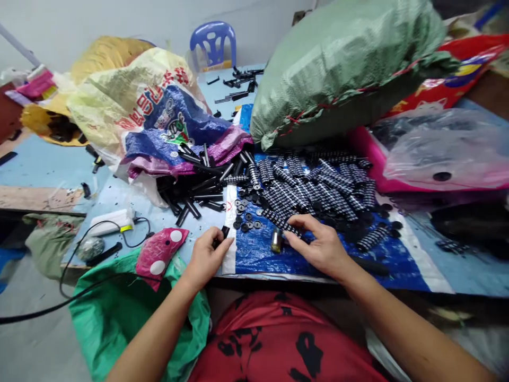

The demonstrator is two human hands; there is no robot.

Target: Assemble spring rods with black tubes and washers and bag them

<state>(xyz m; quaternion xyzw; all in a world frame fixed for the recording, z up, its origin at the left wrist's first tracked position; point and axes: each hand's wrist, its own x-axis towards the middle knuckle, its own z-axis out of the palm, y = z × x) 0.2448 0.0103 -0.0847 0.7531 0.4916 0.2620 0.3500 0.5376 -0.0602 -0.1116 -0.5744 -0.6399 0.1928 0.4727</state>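
Note:
My left hand [207,255] rests at the table's near edge, fingers closed on a short black tube [223,233]. My right hand [318,245] lies on the blue sheet [258,254], its fingertips pinching the end of a ribbed black-and-white stacked piece [284,225]. A small metal cylinder [276,240] stands just left of that hand. Loose black washers [246,212] are scattered between the two hands. A heap of finished ribbed stacks [318,185] lies behind my right hand. Plain black tubes [199,191] spill from a printed sack.
A printed woven sack [159,111] lies at back left, a full green sack [342,69] at back right. A clear plastic bag [445,148] sits on the right. A white charger with cable [109,223] and a pink bag [159,249] lie near the left edge. A green bag [119,318] hangs below.

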